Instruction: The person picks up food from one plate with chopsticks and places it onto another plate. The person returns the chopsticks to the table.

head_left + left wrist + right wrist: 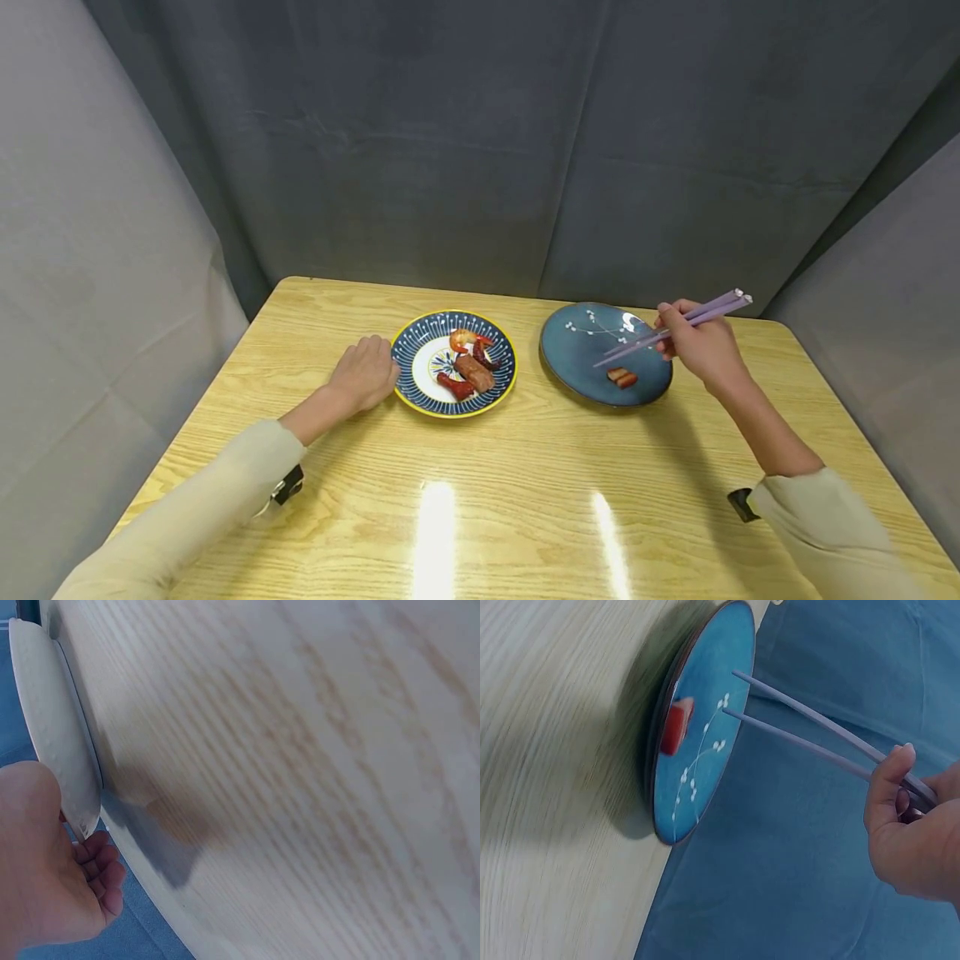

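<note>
My left hand (pixel 366 372) pinches the left rim of a round plate (pixel 405 388) with a blue patterned border and yellow edge. In the left wrist view the fingers (pixel 101 874) curl at that rim. On this plate lie a shrimp (pixel 462 340), a small dark piece (pixel 483 357), a brown piece of meat (pixel 476 373) and a red drumstick (pixel 454 387). My right hand (pixel 703 342) holds a pair of purple chopsticks (pixel 712 308), their tips slightly apart above a blue plate (pixel 573 358) with white blossoms. Nearby on that plate sits a red-brown piece of meat (pixel 622 377), apart from the tips.
Both plates stand toward the back of a light wooden table (pixel 517 467). Behind it hangs a dark grey curtain (pixel 420 167), with pale cloth (pixel 112 250) at the left side and more at the right. A gap of tabletop separates the plates.
</note>
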`<state>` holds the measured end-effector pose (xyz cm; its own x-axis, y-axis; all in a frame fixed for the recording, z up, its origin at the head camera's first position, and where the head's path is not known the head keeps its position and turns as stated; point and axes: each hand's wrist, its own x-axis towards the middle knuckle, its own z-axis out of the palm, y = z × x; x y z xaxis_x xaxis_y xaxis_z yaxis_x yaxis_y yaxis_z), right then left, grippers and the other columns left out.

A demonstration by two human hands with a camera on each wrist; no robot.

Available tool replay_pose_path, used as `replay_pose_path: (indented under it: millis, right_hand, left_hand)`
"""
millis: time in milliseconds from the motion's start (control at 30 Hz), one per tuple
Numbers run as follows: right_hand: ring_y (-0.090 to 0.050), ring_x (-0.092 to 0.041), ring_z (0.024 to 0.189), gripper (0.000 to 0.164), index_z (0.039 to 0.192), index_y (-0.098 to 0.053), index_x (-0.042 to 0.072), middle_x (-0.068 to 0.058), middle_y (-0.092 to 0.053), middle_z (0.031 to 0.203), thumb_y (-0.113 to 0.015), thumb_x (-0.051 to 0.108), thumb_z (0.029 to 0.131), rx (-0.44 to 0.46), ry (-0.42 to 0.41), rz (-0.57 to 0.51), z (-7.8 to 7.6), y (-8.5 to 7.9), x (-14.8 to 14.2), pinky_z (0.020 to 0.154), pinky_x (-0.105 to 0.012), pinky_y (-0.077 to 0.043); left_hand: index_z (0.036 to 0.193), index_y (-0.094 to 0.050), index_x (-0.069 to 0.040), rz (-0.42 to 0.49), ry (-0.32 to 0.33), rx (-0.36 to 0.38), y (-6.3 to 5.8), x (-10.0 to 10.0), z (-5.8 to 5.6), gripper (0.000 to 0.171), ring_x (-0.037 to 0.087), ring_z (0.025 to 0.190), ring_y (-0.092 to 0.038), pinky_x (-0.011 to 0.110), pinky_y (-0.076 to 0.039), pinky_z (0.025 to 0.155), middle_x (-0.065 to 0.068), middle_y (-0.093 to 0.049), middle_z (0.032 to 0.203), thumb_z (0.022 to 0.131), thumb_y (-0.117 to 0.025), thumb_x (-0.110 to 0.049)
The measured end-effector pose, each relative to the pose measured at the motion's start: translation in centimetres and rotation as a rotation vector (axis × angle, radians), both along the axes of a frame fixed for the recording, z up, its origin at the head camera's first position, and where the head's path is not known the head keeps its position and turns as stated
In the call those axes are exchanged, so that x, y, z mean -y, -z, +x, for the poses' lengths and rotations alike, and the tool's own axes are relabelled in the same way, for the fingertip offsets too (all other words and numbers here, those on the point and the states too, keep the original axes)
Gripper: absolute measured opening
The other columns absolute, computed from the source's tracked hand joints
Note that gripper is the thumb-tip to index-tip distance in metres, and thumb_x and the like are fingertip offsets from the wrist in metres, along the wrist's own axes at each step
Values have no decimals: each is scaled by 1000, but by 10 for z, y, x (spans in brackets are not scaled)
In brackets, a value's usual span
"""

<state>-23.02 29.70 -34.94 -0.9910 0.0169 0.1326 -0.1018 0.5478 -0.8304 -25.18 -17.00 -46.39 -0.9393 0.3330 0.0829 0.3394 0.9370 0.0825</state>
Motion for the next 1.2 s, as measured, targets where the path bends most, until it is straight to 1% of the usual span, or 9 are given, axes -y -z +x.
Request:
replay_pose_path:
  millis: [167, 367, 500, 700, 933, 1100, 1200]
  right_hand:
    - [-62, -11, 60, 49, 101, -58, -9, -6, -63, 73, -46, 38, 105, 9, 18, 14, 4, -1, -11, 57, -24, -54]
    - [-61, -12, 59, 47, 98, -57, -11, -8, -62, 71, -45, 34, 106, 7, 23, 24, 5, -1, -15, 56, -25, -54]
    - [-61, -12, 58, 46, 98, -57, -11, -9, -62, 71, -44, 33, 106, 13, 27, 27, 4, 2, -17, 55, -25, -54]
    - [-60, -8, 57, 46, 99, -56, -11, -5, -61, 70, -43, 32, 106, 20, 16, 20, 3, 6, -19, 55, -26, -54]
    - [-60, -9, 57, 45, 98, -58, -10, -8, -62, 70, -42, 32, 106, 22, 23, 60, 4, 9, -20, 55, -25, -54]
    - [-61, -11, 57, 42, 97, -58, -10, -11, -62, 71, -43, 28, 107, 4, 10, 67, 3, 14, -20, 53, -25, -53]
    - [-61, -12, 57, 42, 97, -58, -10, -11, -61, 71, -43, 27, 106, -3, 9, 63, 3, 16, -21, 52, -24, -53]
  left_hand:
    - [90, -47, 2, -3, 3, 8, 0, 1, 0, 21, 27, 76, -42, 40, -39, 66, 11, -40, 81, 98, -40, -17]
    - [91, -47, 2, 7, 2, 0, 0, 1, -1, 22, 28, 76, -42, 40, -40, 66, 11, -40, 81, 98, -40, -17]
    - [91, -48, 2, 10, 0, 2, -2, 1, -1, 22, 28, 76, -42, 40, -40, 66, 11, -40, 81, 98, -41, -17]
    - [91, -47, 2, -8, 5, 14, -3, 2, 0, 21, 26, 75, -40, 38, -38, 65, 10, -39, 81, 98, -39, -17]
    - [91, -47, 1, -13, 5, 10, -1, 1, -1, 21, 26, 75, -41, 38, -39, 65, 10, -39, 81, 98, -40, -18]
    - [91, -46, 1, -8, 2, 23, -2, 1, 0, 21, 26, 75, -40, 38, -38, 65, 10, -39, 82, 98, -39, -18]
    - [91, -46, 1, -1, 5, 18, -2, 0, 0, 21, 27, 75, -41, 39, -38, 66, 10, -39, 81, 98, -39, -17]
